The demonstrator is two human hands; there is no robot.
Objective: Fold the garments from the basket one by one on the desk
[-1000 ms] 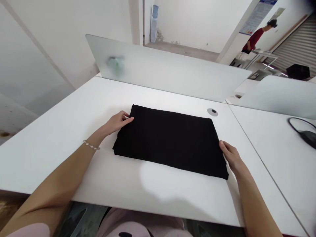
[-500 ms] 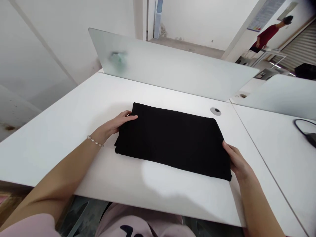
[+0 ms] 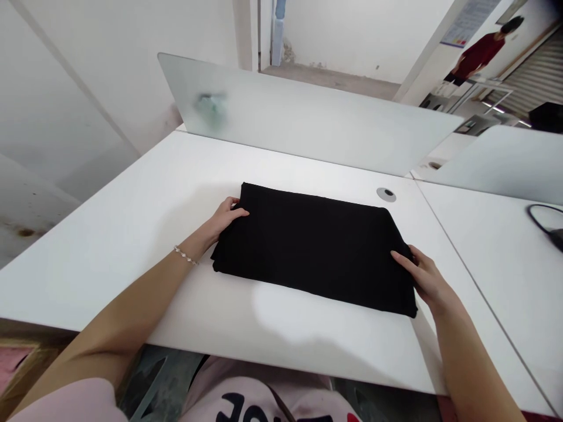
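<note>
A black cloth point(image 3: 314, 246), folded into a flat rectangle, lies in the middle of the white desk point(image 3: 132, 223). My left hand point(image 3: 226, 217) is at the cloth's left edge, near the far corner. Its thumb lies on top and its fingers curl round the edge in a pinch. My right hand point(image 3: 424, 278) is at the right edge near the front corner. Its fingers lie stretched out flat on top of the cloth, and its thumb is hidden. A beaded bracelet point(image 3: 185, 255) is on my left wrist.
A frosted divider panel point(image 3: 308, 126) stands along the desk's far edge, and a round cable port point(image 3: 386, 194) sits just behind the cloth. A second desk at the right carries a black cable point(image 3: 545, 220). A person in red point(image 3: 479, 50) stands far off at the upper right.
My right hand has slid its fingers further onto the cloth's right edge. My left hand has kept its hold on the left edge. The view has shifted slightly.
</note>
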